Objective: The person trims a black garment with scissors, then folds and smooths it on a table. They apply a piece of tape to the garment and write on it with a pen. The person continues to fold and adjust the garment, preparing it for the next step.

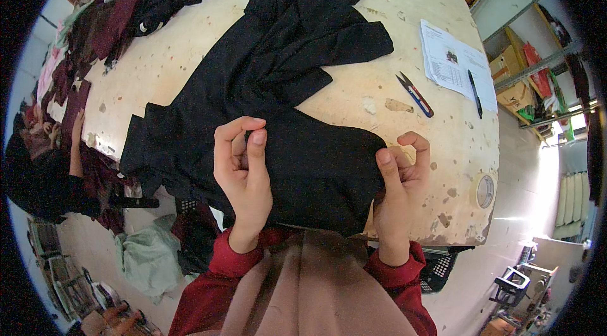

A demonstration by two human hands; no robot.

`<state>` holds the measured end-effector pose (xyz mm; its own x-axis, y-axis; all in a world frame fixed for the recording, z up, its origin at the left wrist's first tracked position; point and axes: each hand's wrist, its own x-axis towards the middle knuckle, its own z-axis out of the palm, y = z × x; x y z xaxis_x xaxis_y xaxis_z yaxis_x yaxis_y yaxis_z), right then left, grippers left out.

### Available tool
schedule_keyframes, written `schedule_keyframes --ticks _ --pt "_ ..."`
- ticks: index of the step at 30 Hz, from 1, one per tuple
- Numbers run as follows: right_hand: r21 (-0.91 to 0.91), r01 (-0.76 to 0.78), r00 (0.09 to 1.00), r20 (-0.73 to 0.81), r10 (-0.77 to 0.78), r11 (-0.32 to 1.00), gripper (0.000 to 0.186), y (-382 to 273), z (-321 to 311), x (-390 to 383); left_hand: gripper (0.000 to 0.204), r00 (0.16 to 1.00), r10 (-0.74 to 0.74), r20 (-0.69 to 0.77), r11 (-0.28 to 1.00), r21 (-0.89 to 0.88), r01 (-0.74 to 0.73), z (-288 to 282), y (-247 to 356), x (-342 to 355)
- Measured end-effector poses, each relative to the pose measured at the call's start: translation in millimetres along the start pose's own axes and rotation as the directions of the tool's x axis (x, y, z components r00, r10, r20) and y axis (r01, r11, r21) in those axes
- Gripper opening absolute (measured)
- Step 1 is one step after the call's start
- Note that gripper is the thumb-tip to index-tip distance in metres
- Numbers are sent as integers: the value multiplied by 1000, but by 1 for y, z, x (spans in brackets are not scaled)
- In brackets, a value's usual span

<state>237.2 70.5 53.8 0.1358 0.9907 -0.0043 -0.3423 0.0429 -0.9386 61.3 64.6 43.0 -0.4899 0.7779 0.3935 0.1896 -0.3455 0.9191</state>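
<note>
A wide, pale, stained desk (190,64) carried a black garment (278,77) spread from its far side down to the near edge. The garment's near end hung over that edge, just before the person. The left hand (243,175) pinched a fold of the black cloth, its grip closed on it between thumb and fingers. The right hand (401,175) clamped the cloth's right edge. Papers (452,61), a pen (475,92) and thread snips (415,94) lay well apart to the right.
</note>
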Motion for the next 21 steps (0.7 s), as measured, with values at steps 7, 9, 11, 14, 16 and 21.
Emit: schedule_keyframes --ticks 7,9,11,14,16,21 --pt "-71 45 999 14 -45 996 31 1 -1 2 12 985 -170 34 985 -22 171 -4 1 -2" --pt "-86 38 999 8 -37 996 31 -1 1 1 12 989 -147 14 989 -23 147 -4 3 -1" --pt "-85 27 1000 -4 -27 996 31 -3 2 1 12 992 -127 -3 992 -26 127 -4 4 -2" --pt "-73 36 999 -24 -38 997 33 -8 6 -2 13 994 -110 -7 993 -33 110 -6 9 -2" --pt "-53 50 999 -19 -51 997 34 -8 5 -2 12 993 -120 8 992 -36 120 -7 13 -3" --pt "-56 84 996 -9 -85 995 36 -13 6 -3 13 996 -70 -59 997 -39 68 -3 16 -1"
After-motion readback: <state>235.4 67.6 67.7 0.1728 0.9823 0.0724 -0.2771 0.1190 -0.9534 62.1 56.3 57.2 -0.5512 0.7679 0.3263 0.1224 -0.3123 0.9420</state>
